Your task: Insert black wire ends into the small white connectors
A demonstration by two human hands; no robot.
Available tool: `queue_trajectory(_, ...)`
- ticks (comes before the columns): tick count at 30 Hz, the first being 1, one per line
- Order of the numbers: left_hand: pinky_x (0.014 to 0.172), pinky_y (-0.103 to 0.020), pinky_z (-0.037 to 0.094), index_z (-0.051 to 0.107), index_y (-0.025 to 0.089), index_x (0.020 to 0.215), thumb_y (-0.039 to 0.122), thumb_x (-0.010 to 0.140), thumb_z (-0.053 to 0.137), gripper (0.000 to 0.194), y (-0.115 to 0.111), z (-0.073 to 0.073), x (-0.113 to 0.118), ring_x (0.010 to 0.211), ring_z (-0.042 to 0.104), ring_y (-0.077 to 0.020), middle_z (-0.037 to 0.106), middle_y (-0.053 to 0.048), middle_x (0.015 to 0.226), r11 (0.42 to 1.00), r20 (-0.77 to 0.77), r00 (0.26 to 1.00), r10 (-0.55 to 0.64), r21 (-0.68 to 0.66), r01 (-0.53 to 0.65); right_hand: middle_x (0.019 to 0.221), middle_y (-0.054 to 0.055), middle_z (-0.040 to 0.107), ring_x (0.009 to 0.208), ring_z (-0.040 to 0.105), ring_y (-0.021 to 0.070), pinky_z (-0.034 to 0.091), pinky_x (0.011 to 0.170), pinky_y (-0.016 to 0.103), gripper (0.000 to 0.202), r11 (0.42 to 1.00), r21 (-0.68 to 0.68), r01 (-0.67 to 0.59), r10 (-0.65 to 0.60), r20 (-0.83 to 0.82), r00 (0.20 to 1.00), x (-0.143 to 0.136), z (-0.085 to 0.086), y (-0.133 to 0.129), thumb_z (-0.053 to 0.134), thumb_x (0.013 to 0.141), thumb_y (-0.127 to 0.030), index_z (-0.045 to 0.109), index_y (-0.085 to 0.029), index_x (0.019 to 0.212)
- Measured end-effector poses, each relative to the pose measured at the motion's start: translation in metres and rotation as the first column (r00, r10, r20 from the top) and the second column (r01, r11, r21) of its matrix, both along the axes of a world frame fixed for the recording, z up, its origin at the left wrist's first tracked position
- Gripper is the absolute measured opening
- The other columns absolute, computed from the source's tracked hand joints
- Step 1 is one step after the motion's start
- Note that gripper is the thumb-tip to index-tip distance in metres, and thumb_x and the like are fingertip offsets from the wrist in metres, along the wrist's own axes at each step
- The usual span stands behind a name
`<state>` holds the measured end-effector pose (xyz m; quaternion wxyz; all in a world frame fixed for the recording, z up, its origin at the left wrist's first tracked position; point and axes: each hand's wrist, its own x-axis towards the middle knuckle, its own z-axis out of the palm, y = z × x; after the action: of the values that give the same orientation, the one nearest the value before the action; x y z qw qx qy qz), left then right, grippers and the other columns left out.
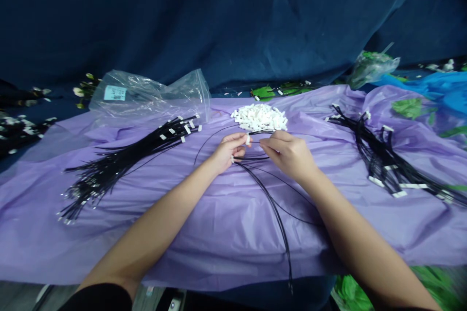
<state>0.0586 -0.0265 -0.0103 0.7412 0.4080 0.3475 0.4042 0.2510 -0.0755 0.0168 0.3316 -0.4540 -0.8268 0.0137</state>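
Observation:
My left hand (226, 154) is closed, with a small white plastic connector (248, 139) pinched between thumb and forefinger. Thin black wires (260, 132) run from that connector toward the right. My right hand (290, 152) is closed in a pinch on a thin black wire, its fingertips a short gap from the connector. More black wires (268, 192) pass by the left palm, where another white piece (232, 159) shows, and hang down over the front of the table. Just beyond both hands lies a heap of white connectors (260, 117).
A purple plastic sheet (204, 238) covers the table. Bundles of black wires with white connectors lie at left (124, 163) and right (383, 155). A labelled clear bag (153, 92) is at the back left. Blue plastic (430, 87) and green leaves (408, 107) lie at right.

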Motion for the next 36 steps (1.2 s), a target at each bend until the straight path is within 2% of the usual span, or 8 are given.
queue_trajectory(5,0.039,-0.02,0.012,0.065,0.011,0.078,0.032,0.068,0.076,0.026,-0.001,0.002,0.002,0.04,0.031,-0.0011,0.056,-0.001,0.068,1.0,-0.013,1.0,0.013,0.027,-0.013,0.085,0.007,0.068,0.076,0.062,0.0155,0.045,0.073,0.024,0.026,0.999,-0.036,0.037,-0.036,0.012,0.999,-0.003,0.001,-0.001,0.046,0.095,-0.027,0.072,-0.019,0.095)
queue_trajectory(10,0.039,-0.02,0.011,0.063,0.011,0.072,0.032,0.069,0.075,0.024,-0.002,0.003,0.003,0.039,0.03,-0.002,0.05,0.001,0.057,0.999,-0.02,1.0,-0.009,0.047,0.01,0.088,0.006,0.069,0.078,0.063,0.0154,0.043,0.071,0.024,0.028,0.997,-0.041,0.063,-0.062,0.02,0.998,-0.007,0.0,-0.003,0.048,0.096,-0.034,0.072,-0.02,0.099)
queue_trajectory(14,0.04,-0.02,0.01,0.064,0.011,0.072,0.033,0.068,0.076,0.026,-0.002,0.002,0.004,0.038,0.03,-0.0022,0.047,0.002,0.053,0.998,-0.017,1.0,-0.01,0.061,0.011,0.088,0.005,0.07,0.078,0.064,0.0146,0.042,0.067,0.024,0.027,0.995,-0.024,0.094,-0.093,0.042,0.995,-0.011,-0.001,-0.003,0.049,0.096,-0.033,0.073,-0.021,0.097)
queue_trajectory(20,0.04,-0.019,0.011,0.065,0.009,0.07,0.035,0.065,0.079,0.03,-0.002,0.002,0.005,0.039,0.03,-0.0008,0.049,0.002,0.055,0.996,-0.014,1.0,0.015,0.089,-0.013,0.084,0.003,0.069,0.074,0.064,0.0138,0.04,0.062,0.024,0.025,0.991,0.031,0.132,-0.133,0.055,0.99,-0.016,-0.008,0.0,0.049,0.096,-0.031,0.072,-0.021,0.094)
queue_trajectory(26,0.04,-0.02,0.012,0.065,0.009,0.071,0.034,0.067,0.078,0.028,-0.002,-0.001,0.004,0.038,0.03,-0.0006,0.05,0.002,0.057,0.996,-0.016,1.0,0.011,0.09,-0.01,0.085,0.004,0.07,0.075,0.064,0.0143,0.039,0.062,0.025,0.026,0.99,0.01,0.14,-0.141,0.068,0.988,-0.019,-0.012,0.001,0.048,0.096,-0.03,0.072,-0.02,0.095)
queue_trajectory(32,0.04,-0.019,0.013,0.066,0.01,0.075,0.034,0.068,0.077,0.028,-0.002,-0.001,0.005,0.038,0.032,0.0002,0.056,0.0,0.066,0.996,-0.014,1.0,0.023,0.088,-0.022,0.086,0.004,0.069,0.073,0.063,0.0148,0.038,0.06,0.026,0.027,0.987,-0.024,0.156,-0.154,0.075,0.985,-0.02,-0.01,0.0,0.047,0.097,-0.031,0.072,-0.02,0.096)
queue_trajectory(36,0.04,-0.019,0.013,0.065,0.01,0.075,0.033,0.068,0.077,0.027,-0.001,0.0,0.005,0.038,0.032,0.0003,0.056,0.0,0.068,0.997,-0.018,0.999,0.038,0.068,-0.037,0.087,0.004,0.068,0.071,0.061,0.0143,0.039,0.063,0.025,0.023,0.993,-0.048,0.111,-0.111,0.017,0.994,-0.014,-0.005,0.001,0.051,0.094,-0.031,0.071,-0.02,0.1)
